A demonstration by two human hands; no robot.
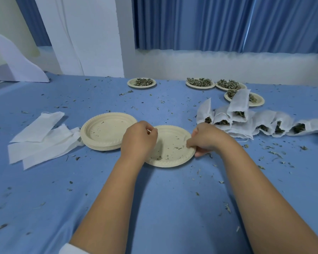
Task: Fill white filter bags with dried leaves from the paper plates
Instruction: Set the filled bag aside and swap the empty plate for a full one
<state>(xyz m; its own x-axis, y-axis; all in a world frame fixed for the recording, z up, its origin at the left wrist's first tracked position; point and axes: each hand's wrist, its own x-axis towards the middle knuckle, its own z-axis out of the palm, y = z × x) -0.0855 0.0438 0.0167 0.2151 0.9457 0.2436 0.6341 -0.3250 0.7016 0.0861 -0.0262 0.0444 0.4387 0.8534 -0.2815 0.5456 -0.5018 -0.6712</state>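
My right hand has its fingers laid over the rim of the near plate at 3 o'clock with the thumb tucked beneath, pinching it. On my left hand the fingers are curled together at the 10 o'clock rim; I cannot tell whether they grip it. The plate holds only leaf crumbs and lies flat on the blue cloth. Just beside it at 9 o'clock stands a stack of plates, with empty filter bags lying flat further out. At 2 o'clock lie the filled filter bags, mouths toward me, leaves showing. Beyond, from 12 to 2 o'clock, are four plates of dried leaves.
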